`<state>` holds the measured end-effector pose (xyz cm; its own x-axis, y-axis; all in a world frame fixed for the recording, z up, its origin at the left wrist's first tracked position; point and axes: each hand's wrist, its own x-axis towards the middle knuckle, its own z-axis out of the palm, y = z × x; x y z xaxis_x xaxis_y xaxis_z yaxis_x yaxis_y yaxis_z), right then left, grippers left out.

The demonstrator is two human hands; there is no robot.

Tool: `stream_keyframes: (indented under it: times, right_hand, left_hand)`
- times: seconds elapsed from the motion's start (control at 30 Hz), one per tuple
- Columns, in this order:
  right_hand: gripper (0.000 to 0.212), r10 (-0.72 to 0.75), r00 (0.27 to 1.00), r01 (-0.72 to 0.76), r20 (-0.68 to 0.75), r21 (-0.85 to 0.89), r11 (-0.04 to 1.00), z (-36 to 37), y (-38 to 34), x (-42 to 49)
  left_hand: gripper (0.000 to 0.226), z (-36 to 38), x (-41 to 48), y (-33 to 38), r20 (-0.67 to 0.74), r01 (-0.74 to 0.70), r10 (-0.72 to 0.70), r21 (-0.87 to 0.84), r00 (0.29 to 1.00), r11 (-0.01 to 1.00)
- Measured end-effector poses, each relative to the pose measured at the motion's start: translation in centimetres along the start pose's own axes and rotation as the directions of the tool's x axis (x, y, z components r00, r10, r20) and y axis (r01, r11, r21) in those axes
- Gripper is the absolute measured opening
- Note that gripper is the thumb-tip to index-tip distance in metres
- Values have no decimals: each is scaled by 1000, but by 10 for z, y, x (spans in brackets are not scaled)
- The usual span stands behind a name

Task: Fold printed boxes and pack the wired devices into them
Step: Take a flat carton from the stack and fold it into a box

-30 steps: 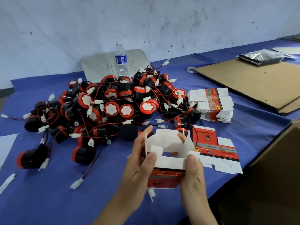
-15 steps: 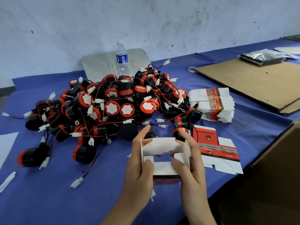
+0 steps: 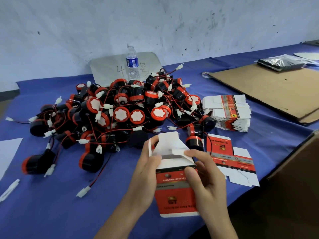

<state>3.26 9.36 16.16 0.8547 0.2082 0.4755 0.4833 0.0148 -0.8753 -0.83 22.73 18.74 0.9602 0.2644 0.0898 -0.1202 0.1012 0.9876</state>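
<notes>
From the head camera, the box (image 3: pixel 174 187) is held just above the near edge of the table, in front of the heap of wired devices (image 3: pixel 120 111). Its long axis runs away from the person: red printed face up, white flaps at the far end pointing toward the heap.

The left hand (image 3: pixel 146 171) curls round the box's left side, its thumb by the side flap. The right hand (image 3: pixel 207 183) grips the right side, thumb on the red face and a finger pressing a white flap.

A blue cloth (image 3: pixel 51 204) covers the table. One flat box (image 3: pixel 231 159) lies just right of the hands, and a stack of flat boxes (image 3: pixel 227 112) lies beyond it. A water bottle (image 3: pixel 132 62) stands upright behind the heap by a scuffed white wall (image 3: pixel 155 23). To the right lies a cardboard sheet (image 3: pixel 267 90).
</notes>
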Motion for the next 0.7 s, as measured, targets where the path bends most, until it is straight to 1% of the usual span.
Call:
stream_keyframes:
  times: [0.03,0.07,0.13,0.17,0.23,0.3,0.37,0.43,0.53,0.6,0.7]
  right_hand:
    - [17,23,1000,-23,6,9,1000,-1,0,1]
    - [15,53,999,-54,9,28,998,-1,0,1]
    - [15,106,994,-105,-12,73,992,-2,-2,1]
    - [15,126,992,-123,-27,94,988,-3,-2,1]
    - [18,153,988,-148,-33,115,982,-3,-4,0]
    - [26,164,986,-163,-6,105,981,-2,-3,-1]
    - [31,182,983,-182,8,98,978,-2,-2,-2]
    - [25,194,981,-195,20,107,975,-2,-1,-1]
    - [23,193,978,-204,75,181,962,-1,1,-4]
    - [25,162,982,-178,99,186,966,-1,2,-8]
    - [40,122,984,-145,130,181,973,-4,0,-9]
  left_hand:
    - [41,1,-1,0,2,0,0,23,1000,1000]
    - [47,1,-2,0,-5,-14,15,67,1000,998]
    - [65,3,-5,-3,-24,-96,102,175,995,980]
    - [68,4,-7,-5,-28,-149,159,218,987,965]
    - [58,4,-11,-11,-22,-222,238,286,971,932]
    - [47,3,-13,-15,-34,-241,266,319,964,916]
    - [38,2,-14,-18,-67,-249,281,302,957,920]
    - [29,1,-12,-16,-72,-255,286,282,956,925]
    - [30,-4,-9,-12,-6,-309,326,304,945,901]
    - [31,-9,-6,-10,42,-345,353,346,935,872]
    - [40,-13,-5,-5,78,-259,247,326,966,909]
